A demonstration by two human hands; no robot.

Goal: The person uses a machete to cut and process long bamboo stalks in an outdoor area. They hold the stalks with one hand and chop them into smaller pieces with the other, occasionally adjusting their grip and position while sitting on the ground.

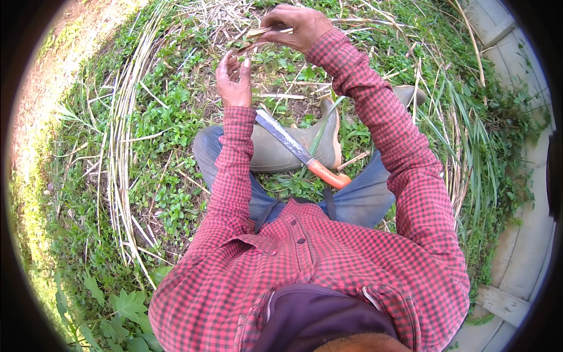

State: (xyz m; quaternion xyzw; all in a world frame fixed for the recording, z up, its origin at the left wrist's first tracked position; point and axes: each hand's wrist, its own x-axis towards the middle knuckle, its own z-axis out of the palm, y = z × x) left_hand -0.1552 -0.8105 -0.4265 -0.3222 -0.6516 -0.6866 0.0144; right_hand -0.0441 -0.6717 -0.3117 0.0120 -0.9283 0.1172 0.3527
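My right hand (299,28) is raised at the top of the view, thumb and fingers pinched on thin pieces of dry stalk (268,31). Lower and to its left, my left hand (234,82) has its fingers curled and its thumb pointing up. A brown dry strip (251,48) runs from the right fingers to the left fingertips, which seem to hold its end loosely. Below the hands a machete (287,138) with an orange handle lies slantwise across my boot and thigh, its blade toward my left wrist.
I sit on weedy ground with my legs bent, in rubber boots (281,149). A curved bundle of long dry stalks (120,158) lies to the left. Green grass blades (469,152) and more stalks lie to the right, beside pale boards (522,234). Dry scraps (217,17) litter the ground ahead.
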